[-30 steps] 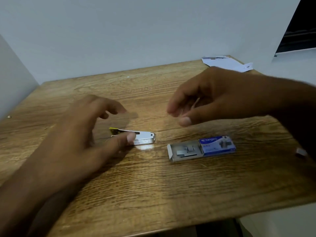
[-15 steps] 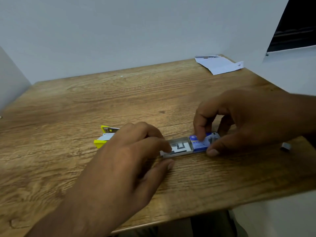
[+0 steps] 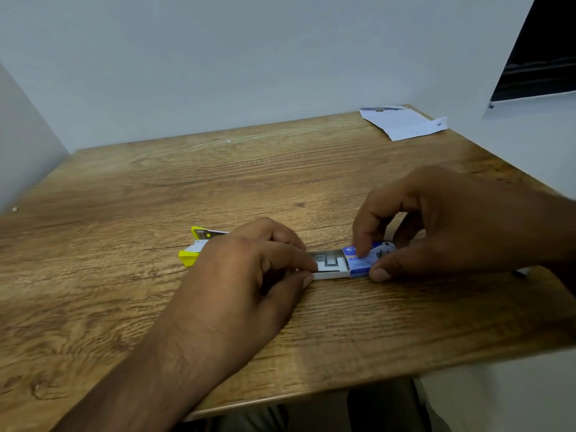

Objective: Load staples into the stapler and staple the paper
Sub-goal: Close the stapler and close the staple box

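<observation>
The right hand (image 3: 442, 222) pinches the blue sleeve (image 3: 364, 260) of the staple box: its forefinger presses on the sleeve's top, the thumb on the near edge, and the other fingers curl behind. That hand covers the sleeve's right end, and its wrist runs out of the picture at the right edge.

The left hand (image 3: 249, 275) has its forefinger and thumb closed on the left end of the grey tray (image 3: 332, 265), which is slid partway out of the sleeve. The forefinger tip lies at the tray's open top, the thumb tip at its near edge. Inside the tray are strips of staples (image 3: 328, 261), grey on grey and hard to tell apart. Whether the fingertips grip a strip or only the tray I cannot tell.

The stapler (image 3: 194, 249) lies on the table (image 3: 156, 188) just left of the box. Only its yellow tail and a little silver metal show; the left hand hides the rest, so how it lies cannot be read.

A thin sliver, perhaps a loose staple (image 3: 353, 290), lies on the wood near the box, too small to be sure of. A small grey thing (image 3: 522, 271) peeps out under the right wrist, mostly hidden.

The paper (image 3: 402, 123) lies at the far right corner of the table, well apart from the hands, its print too small to read.
</observation>
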The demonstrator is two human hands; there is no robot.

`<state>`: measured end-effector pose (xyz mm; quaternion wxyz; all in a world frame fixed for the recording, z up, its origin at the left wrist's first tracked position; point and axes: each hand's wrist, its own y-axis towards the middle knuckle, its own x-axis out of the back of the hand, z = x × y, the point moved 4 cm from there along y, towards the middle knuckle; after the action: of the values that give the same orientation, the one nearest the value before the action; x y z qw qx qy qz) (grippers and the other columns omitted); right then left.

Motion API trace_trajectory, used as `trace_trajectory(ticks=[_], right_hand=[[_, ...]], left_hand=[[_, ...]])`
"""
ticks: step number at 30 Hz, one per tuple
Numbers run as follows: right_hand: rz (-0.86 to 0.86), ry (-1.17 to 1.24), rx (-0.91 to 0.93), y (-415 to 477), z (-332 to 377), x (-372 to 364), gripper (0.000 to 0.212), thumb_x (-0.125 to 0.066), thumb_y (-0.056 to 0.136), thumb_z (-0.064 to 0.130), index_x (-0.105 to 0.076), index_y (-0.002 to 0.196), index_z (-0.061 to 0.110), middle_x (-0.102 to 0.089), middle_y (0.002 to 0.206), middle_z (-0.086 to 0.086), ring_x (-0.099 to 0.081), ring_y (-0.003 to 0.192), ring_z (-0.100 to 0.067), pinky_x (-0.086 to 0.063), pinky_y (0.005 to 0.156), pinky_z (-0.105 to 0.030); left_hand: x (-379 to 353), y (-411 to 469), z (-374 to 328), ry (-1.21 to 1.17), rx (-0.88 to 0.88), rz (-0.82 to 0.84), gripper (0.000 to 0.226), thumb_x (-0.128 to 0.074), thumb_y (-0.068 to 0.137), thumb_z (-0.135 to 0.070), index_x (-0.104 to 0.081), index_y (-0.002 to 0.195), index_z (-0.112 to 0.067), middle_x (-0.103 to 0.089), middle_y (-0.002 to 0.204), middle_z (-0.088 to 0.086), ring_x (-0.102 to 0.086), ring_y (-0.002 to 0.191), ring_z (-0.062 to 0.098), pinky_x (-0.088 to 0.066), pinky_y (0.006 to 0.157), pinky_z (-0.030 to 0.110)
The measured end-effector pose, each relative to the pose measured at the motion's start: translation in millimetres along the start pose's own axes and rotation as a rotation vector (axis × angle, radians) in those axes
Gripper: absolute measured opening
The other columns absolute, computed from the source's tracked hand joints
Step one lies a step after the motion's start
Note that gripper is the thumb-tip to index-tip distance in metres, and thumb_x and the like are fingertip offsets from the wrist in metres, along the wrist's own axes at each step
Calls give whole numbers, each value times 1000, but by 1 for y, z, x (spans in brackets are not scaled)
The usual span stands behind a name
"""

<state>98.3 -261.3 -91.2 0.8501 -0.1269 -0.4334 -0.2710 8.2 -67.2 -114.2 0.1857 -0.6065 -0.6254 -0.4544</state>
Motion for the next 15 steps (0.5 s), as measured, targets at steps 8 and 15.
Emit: trace_trajectory(ticks=[8, 15], right_hand=[[13, -2, 1, 0, 3, -3, 33, -73, 62, 61, -73, 94, 51, -73, 101, 24, -73, 90, -11, -62, 76, -35], [6, -1, -3, -3, 5, -3, 30, -76, 64, 56, -73, 94, 50, -73, 101, 23, -72, 91, -10, -62, 75, -36]], left_hand=[[1, -2, -1, -28, 24, 18, 17, -81, 78, -33, -78, 95, -36, -65, 91, -16, -64, 84, 5, -48, 69, 17], [0, 0, -2, 6, 27, 8, 14, -80, 79, -35, -78, 92, -36, -62, 88, -15, -61, 82, 3, -44, 67, 12]])
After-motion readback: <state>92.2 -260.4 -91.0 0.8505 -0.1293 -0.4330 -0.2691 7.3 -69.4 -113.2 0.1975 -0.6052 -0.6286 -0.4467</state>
